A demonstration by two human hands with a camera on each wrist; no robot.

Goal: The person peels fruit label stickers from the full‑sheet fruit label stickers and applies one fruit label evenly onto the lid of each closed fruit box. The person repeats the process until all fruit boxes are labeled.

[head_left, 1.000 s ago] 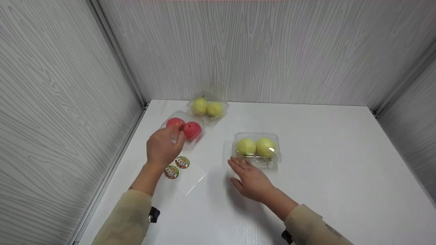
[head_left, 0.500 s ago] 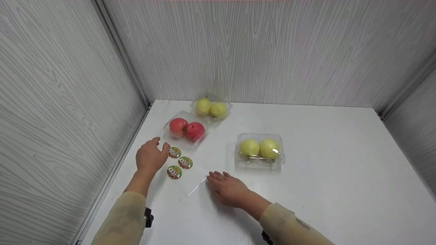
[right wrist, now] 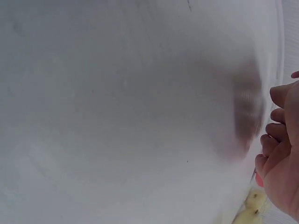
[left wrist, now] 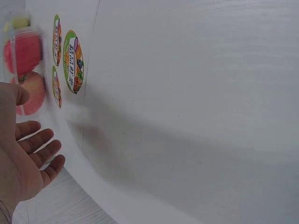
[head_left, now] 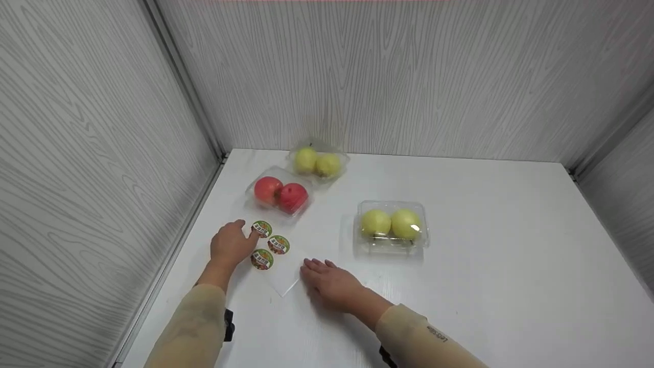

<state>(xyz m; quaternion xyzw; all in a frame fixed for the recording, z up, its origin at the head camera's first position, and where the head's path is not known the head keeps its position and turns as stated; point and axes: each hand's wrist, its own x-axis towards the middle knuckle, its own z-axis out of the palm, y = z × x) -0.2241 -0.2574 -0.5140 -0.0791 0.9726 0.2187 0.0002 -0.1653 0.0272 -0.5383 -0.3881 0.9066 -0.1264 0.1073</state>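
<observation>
A pale sheet (head_left: 283, 278) lies on the white table with three round printed stickers (head_left: 278, 245) on it, green-edged and showing fruit pictures. At its left edge is my left hand (head_left: 232, 244), thumb overlapping the upper sticker in the head view. The left wrist view shows that hand's fingers (left wrist: 43, 141) loosely bent, with nothing in them. Across from it, my right hand (head_left: 331, 285) lies low at the sheet's right edge, fingers pointing left and overlapping that edge. In the right wrist view its fingers (right wrist: 275, 133) are loosely bent and hold nothing.
Behind the stickers sits a clear clamshell box with two red fruits (head_left: 293, 196). Farther back is another with two yellow-green fruits (head_left: 328, 165). A third clear box (head_left: 393, 248), also with two yellow-green fruits, stands right of centre. Wood-grain panels (head_left: 383, 76) enclose the table.
My left hand has drawn back from the red fruit box to the sheet's left edge, uncovering a third sticker. My right hand has moved left and nearer, from the right-hand box to the sheet.
</observation>
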